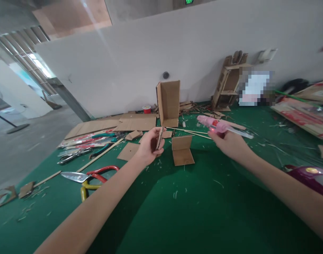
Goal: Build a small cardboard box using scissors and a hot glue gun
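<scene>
Lying across the green worktop (203,211) by a pale wall (140,63): scissors (95,176) and cardboard scraps. Reaching forward with both forearms, gripping a small cardboard piece (159,138) in the left hand (151,146), clutching a pink glue gun (214,124) in the right hand (227,141), near a folded cardboard piece (182,151).

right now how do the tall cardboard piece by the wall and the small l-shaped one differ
The tall cardboard piece stands farther back, near the wall; the small L-shaped one sits nearer.
The tall cardboard piece has a side panel along its left; the small L-shaped one shows only a flat panel and a raised one.
Both are brown cardboard on the green table.
</scene>
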Available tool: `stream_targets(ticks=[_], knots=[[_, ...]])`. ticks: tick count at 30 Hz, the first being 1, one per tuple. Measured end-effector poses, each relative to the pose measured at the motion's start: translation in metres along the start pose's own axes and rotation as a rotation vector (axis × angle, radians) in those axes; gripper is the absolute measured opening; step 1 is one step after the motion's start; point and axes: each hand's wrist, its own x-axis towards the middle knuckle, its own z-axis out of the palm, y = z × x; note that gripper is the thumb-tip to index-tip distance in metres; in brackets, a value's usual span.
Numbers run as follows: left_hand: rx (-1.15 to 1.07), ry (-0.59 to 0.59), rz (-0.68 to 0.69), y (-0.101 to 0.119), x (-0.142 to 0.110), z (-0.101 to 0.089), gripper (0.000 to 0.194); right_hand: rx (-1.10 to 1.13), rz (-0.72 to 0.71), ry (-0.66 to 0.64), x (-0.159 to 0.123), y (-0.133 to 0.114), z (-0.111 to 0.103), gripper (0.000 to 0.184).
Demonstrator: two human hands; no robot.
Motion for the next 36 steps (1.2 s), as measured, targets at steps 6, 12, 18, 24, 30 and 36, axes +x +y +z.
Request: stream_targets(ticks=[6, 12, 18, 24, 30, 36], knots=[[0.245, 0.042, 0.111, 0.015, -0.001, -0.006, 0.043, -0.151, 0.049, -0.064, 0.0, -0.002, 0.009, 0.028], [0.436, -0.003, 0.186, 0.036, -0.007, -0.002, 0.045, -0.136, 0.036, -0.119, -0.001, -0.003, 0.012, 0.022], [0.406, -0.072, 0.213, 0.044, -0.011, 0.011, 0.032, -0.031, 0.03, -0.113, -0.002, 0.004, 0.016, 0.022], [0.241, -0.149, 0.115, 0.037, -0.013, 0.01, 0.022, 0.183, 0.063, -0.042, -0.011, -0.007, 0.014, 0.028], [0.065, -0.212, 0.009, 0.032, -0.011, 0.007, 0.019, 0.769, 0.112, -0.177, -0.025, -0.031, 0.003, 0.029], [0.06, -0.288, -0.106, 0.024, -0.011, 0.005, 0.033, 0.817, 0.013, -0.37, -0.04, -0.05, 0.002, 0.027]])
